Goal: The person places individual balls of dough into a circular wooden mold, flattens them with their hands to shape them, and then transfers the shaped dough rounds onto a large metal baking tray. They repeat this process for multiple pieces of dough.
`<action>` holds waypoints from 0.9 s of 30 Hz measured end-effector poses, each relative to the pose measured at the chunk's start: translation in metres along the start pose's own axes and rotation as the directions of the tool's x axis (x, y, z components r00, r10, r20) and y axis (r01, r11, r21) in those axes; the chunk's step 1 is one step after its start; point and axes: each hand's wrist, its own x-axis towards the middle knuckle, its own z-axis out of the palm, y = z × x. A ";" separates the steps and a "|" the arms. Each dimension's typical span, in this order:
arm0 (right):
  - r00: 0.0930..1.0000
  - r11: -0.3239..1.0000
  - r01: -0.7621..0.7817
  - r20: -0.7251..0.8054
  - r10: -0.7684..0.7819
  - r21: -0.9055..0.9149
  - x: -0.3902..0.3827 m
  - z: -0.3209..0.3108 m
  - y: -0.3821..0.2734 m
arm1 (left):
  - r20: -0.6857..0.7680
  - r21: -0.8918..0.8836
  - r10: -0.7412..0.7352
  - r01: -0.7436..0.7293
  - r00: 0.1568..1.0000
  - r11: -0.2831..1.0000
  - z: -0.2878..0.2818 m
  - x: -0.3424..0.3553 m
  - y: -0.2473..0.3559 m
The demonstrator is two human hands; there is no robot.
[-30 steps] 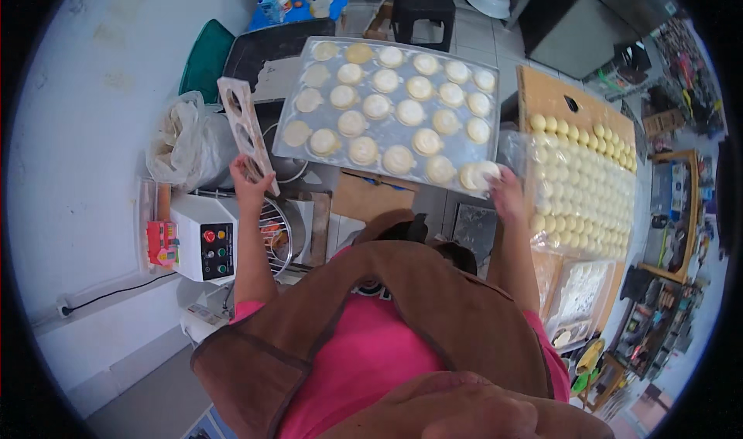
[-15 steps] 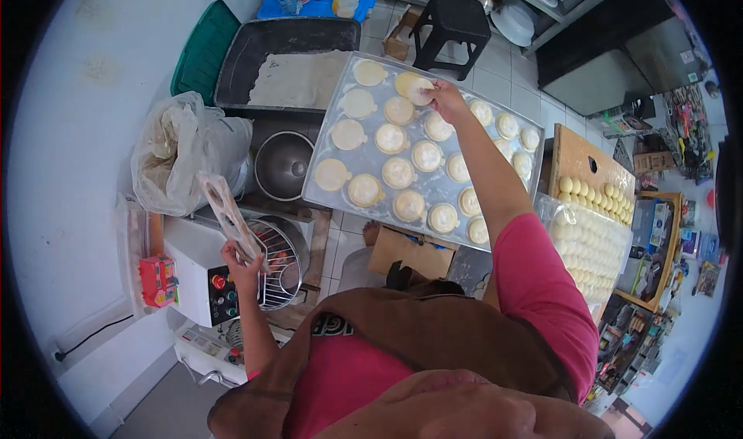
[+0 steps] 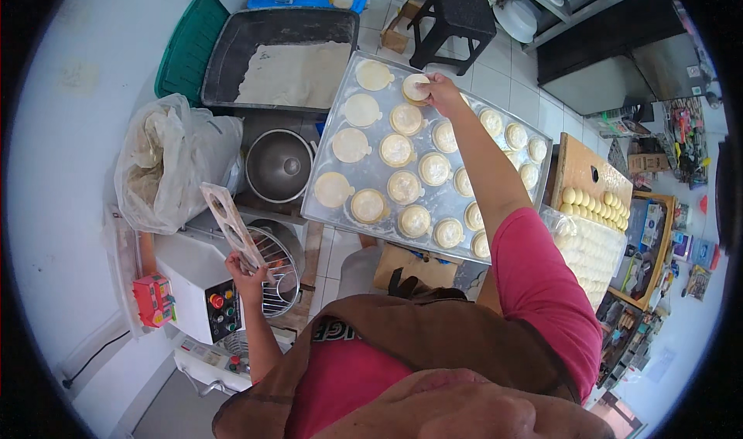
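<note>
My right hand [image 3: 443, 96] reaches to the far side of a large metal tray [image 3: 323, 195], its fingers closed on the edge of a pale, floury dough round [image 3: 416, 87]. Rows of similar rounds [image 3: 397, 150] cover most of the tray, several on flat discs with small tabs. Along its left side lie flat, pale tabbed discs [image 3: 350, 145] with nothing on top. At the left, my left hand [image 3: 248, 273] is closed around the lower end of a long, flour-dusted board with round holes [image 3: 233, 226], held tilted, apart from the tray.
A black tub [image 3: 224, 83] of white flour stands beyond the tray's left corner, near a plastic bag [image 3: 179, 160] and metal bowl [image 3: 279, 166]. A mixer [image 3: 193, 276] with wire guard is below the left hand. Dough balls [image 3: 592, 207] cover a wooden board at right; a black stool [image 3: 453, 25] stands behind.
My right hand has brought the dough round down onto the tray, over a spot at the far edge. The holed board stays in my left hand. The view has shifted slightly.
</note>
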 end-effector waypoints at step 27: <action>0.894 -0.205 0.309 0.357 -0.271 -0.929 -0.055 0.026 0.025 | 0.043 0.116 0.101 -0.105 0.994 0.988 0.007 0.011 0.004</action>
